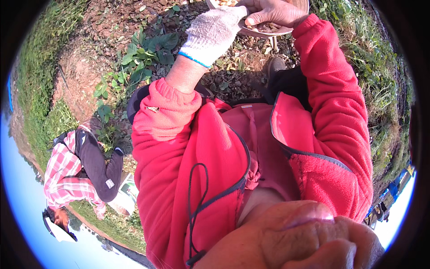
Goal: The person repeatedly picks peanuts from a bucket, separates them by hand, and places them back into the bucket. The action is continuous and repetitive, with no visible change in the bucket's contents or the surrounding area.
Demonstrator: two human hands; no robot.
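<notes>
My left hand (215, 32), in a whitish knitted glove with a blue cuff edge, is at the top of the view, its fingertips close to my bare right hand. My right hand (272, 13) reaches in from the right, its thumb and fingers meeting the glove over a round, shallow container (268, 34). Small pale pods or nuts (265, 27) lie in the container, whose far side is cut off by the picture's edge. Whether either hand grips anything is hidden. A pale support (273, 43) shows under the container.
A person in a plaid shirt (63, 168) crouches at the left beside a white bucket (122, 201). Leafy green plants (147, 50) grow in reddish soil with leaf litter. Grass (362, 60) lies at the right. A dark shoe (277, 64) shows below the container.
</notes>
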